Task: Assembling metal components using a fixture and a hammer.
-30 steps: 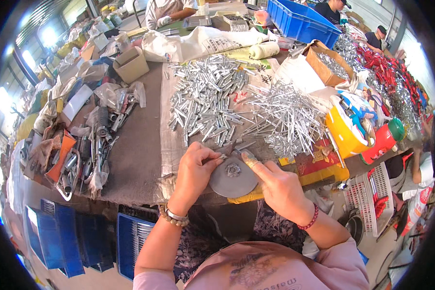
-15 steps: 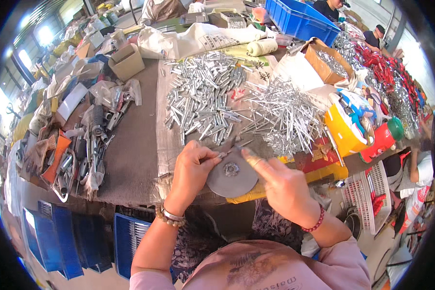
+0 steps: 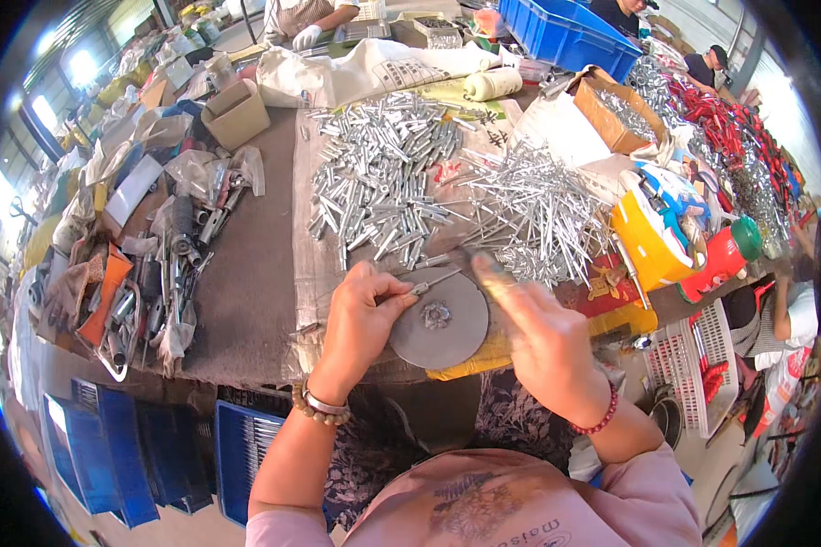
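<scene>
Well, the left hand pinches a metal part; held slackly, it could drop. I can't tell what the right hand grips.

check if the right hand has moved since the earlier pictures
Yes: the right hand has shifted to the right, judged against the round grey disc on the bench.

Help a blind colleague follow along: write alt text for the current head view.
A person's left hand holds a small metal part over a grey disc on a table; the right hand, blurred, is at the disc's right. Beyond lie heaps of silver parts and thin rods.
</scene>
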